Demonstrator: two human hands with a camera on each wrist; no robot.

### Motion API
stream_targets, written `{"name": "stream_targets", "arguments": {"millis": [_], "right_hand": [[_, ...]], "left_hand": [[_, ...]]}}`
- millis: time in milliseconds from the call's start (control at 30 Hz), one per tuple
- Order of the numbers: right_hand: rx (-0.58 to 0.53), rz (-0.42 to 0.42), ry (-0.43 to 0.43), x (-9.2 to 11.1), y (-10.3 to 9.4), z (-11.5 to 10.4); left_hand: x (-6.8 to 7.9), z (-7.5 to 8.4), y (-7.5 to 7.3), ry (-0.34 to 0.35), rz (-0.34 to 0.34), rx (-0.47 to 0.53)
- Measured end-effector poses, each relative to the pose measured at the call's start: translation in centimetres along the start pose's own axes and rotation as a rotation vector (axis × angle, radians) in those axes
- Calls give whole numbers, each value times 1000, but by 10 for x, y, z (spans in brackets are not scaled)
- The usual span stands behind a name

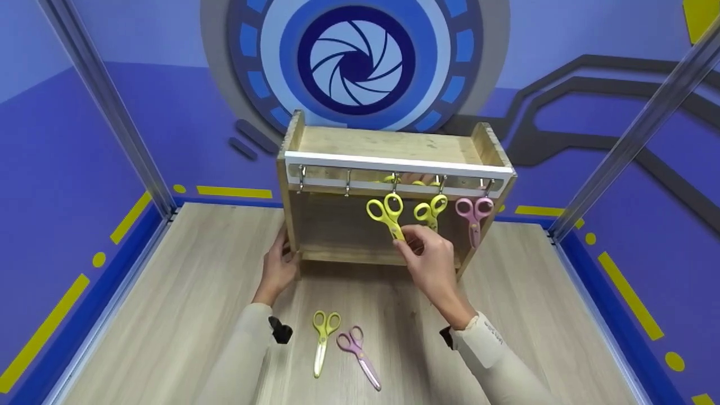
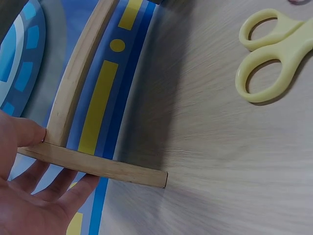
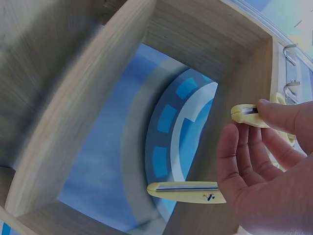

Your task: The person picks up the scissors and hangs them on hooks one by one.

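Note:
My left hand [image 1: 279,267] grips the left side post of a wooden shelf [image 1: 388,142]; the left wrist view shows thumb and fingers around the wood. My right hand [image 1: 434,264] pinches yellow scissors [image 1: 386,212] by the blade end, handles upward, just below the middle hook [image 1: 395,180]. Whether a handle loop is on that hook I cannot tell. To the right, another pair of yellow scissors [image 1: 431,209] and pink scissors [image 1: 474,208] hang from hooks. In the right wrist view, a yellow blade [image 3: 186,190] points into the shelf below my fingers.
Yellow scissors [image 1: 322,337] and purple scissors [image 1: 358,354] lie on the wooden table [image 1: 214,292] between my forearms. Two hooks on the left of the white rail [image 1: 332,160] carry nothing. Blue printed walls [image 1: 169,112] and metal posts [image 1: 107,107] enclose the table.

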State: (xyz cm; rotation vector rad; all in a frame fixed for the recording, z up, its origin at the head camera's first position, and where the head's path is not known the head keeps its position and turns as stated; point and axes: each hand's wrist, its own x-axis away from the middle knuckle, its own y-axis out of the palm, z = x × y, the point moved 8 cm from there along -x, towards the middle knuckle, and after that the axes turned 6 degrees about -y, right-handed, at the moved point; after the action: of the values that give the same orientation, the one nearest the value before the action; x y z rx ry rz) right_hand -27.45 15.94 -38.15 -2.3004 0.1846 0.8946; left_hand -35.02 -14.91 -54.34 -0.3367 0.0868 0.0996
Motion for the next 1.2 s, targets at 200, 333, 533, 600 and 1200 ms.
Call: {"name": "stream_targets", "arguments": {"millis": [200, 333, 533, 600, 1200], "right_hand": [[17, 7, 10, 1, 6, 3], [30, 10, 17, 3, 13, 7], [24, 9, 22, 6, 24, 16], [29, 6, 23, 7, 26, 19], [73, -28, 62, 9, 39, 32]], "left_hand": [[0, 0, -1, 17, 0, 32], [0, 1, -1, 24, 0, 52], [0, 0, 1, -4, -15, 62], [0, 1, 2, -5, -19, 64], [-1, -2, 1, 8, -2, 56]]}}
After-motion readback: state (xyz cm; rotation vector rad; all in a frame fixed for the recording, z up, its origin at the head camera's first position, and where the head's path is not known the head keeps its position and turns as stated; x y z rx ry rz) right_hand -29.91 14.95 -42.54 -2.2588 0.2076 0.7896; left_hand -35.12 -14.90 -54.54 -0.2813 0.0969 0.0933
